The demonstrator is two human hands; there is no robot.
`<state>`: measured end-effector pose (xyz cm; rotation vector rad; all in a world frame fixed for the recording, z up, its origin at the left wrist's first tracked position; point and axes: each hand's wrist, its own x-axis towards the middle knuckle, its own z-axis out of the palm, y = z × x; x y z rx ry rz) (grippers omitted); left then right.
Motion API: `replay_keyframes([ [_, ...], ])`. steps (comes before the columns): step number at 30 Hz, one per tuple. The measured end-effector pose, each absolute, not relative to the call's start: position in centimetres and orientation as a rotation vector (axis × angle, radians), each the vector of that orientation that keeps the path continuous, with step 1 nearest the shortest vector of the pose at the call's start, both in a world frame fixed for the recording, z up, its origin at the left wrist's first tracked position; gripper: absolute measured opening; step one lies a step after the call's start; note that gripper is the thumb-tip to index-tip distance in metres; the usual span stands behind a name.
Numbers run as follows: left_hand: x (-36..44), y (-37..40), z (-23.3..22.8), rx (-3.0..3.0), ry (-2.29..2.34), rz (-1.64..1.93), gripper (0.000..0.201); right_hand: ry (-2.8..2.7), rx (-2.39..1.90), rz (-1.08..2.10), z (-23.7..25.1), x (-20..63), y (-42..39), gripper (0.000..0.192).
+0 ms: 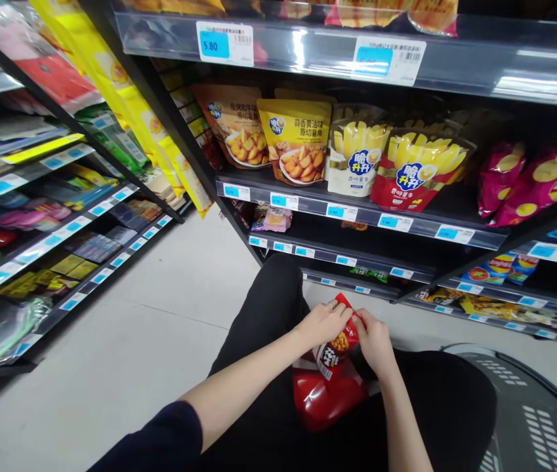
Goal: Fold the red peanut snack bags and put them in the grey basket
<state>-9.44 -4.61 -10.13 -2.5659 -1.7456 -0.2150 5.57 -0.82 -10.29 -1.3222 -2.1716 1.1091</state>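
A small red snack packet (333,359), with white lettering and a picture of golden nut-like pieces, is held over my lap. My left hand (326,324) grips its upper left edge with bent fingers; a ring shows on one finger. On the packet's upper right side, my right hand (372,337) pinches the edge with thumb and fingers. Whether the packet is torn cannot be seen. Just below it, a glossy red bag or pouch (325,400) lies in my lap between my legs, partly covered by the packet.
In front stands a shelf rack (308,187) with a yellow snack pouch (298,141), a red fries pouch (413,174) and pink chip bags (548,180). A grey basket (529,406) sits at my right. Stationery shelves (61,229) line the left, beyond the pale floor (160,314).
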Motion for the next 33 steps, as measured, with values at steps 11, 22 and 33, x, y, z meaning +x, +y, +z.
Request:
replay_keyframes([
  [11, -9.5, -4.1, -10.3, -2.466, -2.061, -0.608, 0.018, -2.051, -1.272, 1.281, -10.7, 5.7, -0.8, 0.03],
  [22, -9.7, -4.2, -10.2, -2.493, -1.842, -0.474, 0.018, -2.005, -1.194, 1.283, -11.4, 6.1, -0.4, 0.03],
  [33, -9.1, -4.8, -10.2, -2.643, -1.753, -0.574, 0.017, -2.018, -1.339, 0.941, -9.9, 6.0, -0.8, 0.034],
])
